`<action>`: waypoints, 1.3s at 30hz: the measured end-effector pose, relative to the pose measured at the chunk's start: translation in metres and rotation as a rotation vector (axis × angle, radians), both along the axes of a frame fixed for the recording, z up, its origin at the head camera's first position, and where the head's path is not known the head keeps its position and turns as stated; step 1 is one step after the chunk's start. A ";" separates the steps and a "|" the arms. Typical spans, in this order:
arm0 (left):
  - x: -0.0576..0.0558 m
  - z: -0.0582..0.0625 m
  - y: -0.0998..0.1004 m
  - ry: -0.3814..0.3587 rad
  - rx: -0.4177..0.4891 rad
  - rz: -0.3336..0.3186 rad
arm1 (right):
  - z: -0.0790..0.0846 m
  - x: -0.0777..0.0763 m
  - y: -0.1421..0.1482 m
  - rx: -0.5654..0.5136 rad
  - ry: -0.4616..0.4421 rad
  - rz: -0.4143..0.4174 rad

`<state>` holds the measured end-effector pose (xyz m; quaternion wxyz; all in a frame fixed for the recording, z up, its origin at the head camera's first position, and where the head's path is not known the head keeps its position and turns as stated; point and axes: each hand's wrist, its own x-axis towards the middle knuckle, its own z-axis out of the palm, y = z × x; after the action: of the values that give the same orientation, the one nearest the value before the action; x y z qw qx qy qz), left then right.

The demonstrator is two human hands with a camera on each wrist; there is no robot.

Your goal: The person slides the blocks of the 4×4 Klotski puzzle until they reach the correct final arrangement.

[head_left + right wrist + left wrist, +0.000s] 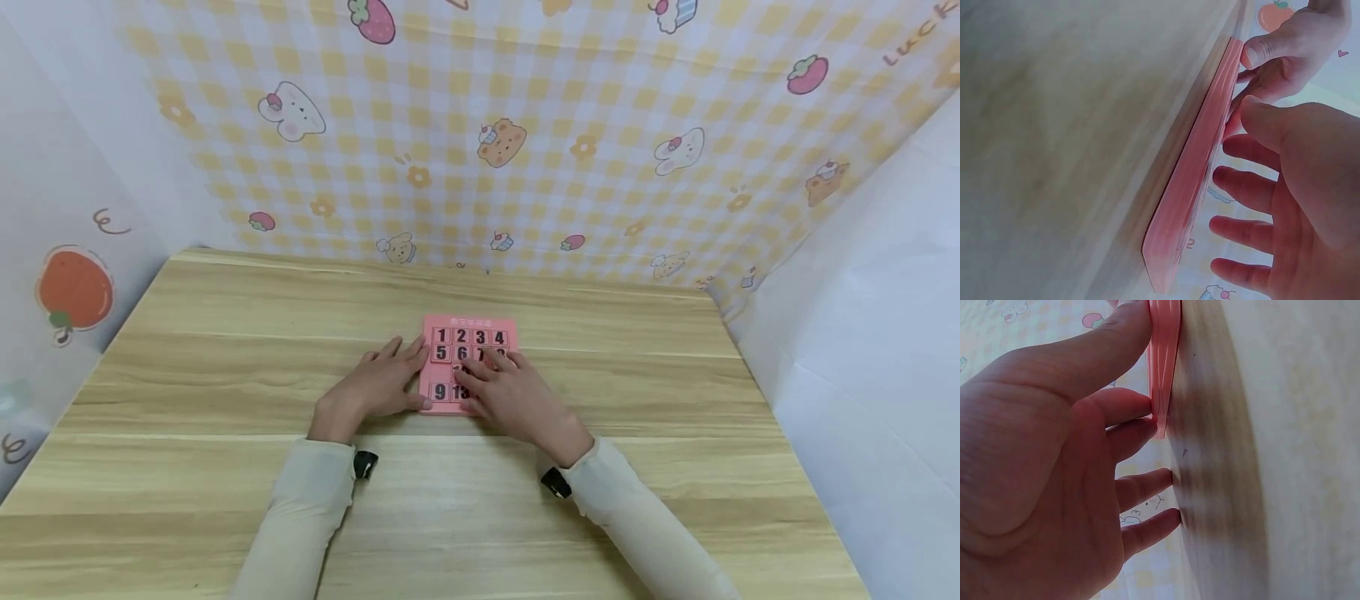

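A pink number slide puzzle [471,323] lies flat on the wooden table. Its top row reads 1, 2, 3, 4, and 5, 6, 7 show below. A gap in the third row sits over the 9 tile [439,392], with 13 beside it. My left hand [371,385] is spread along the left edge, thumb at the near corner and fingers against the side. Over the right half reaches my right hand [517,398], its fingertips on the tiles beside the gap, hiding several of them. In the right wrist view the puzzle's pink side [1188,181] runs beneath those fingers.
The wooden table [225,350] stretches out around the puzzle. A yellow checked cloth [450,100] with cartoon prints hangs behind it, and white sheets [862,333] close off the sides. A dark band [557,482] sits at the right cuff.
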<state>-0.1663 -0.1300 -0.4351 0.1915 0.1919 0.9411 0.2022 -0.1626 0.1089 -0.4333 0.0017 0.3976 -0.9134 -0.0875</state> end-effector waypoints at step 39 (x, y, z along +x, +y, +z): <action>-0.001 -0.001 0.000 0.008 0.004 -0.002 | -0.002 0.004 0.008 -0.046 -0.012 0.003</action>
<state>-0.1670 -0.1302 -0.4361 0.1877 0.1937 0.9413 0.2031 -0.1587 0.1165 -0.4354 0.0053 0.3994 -0.9146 -0.0639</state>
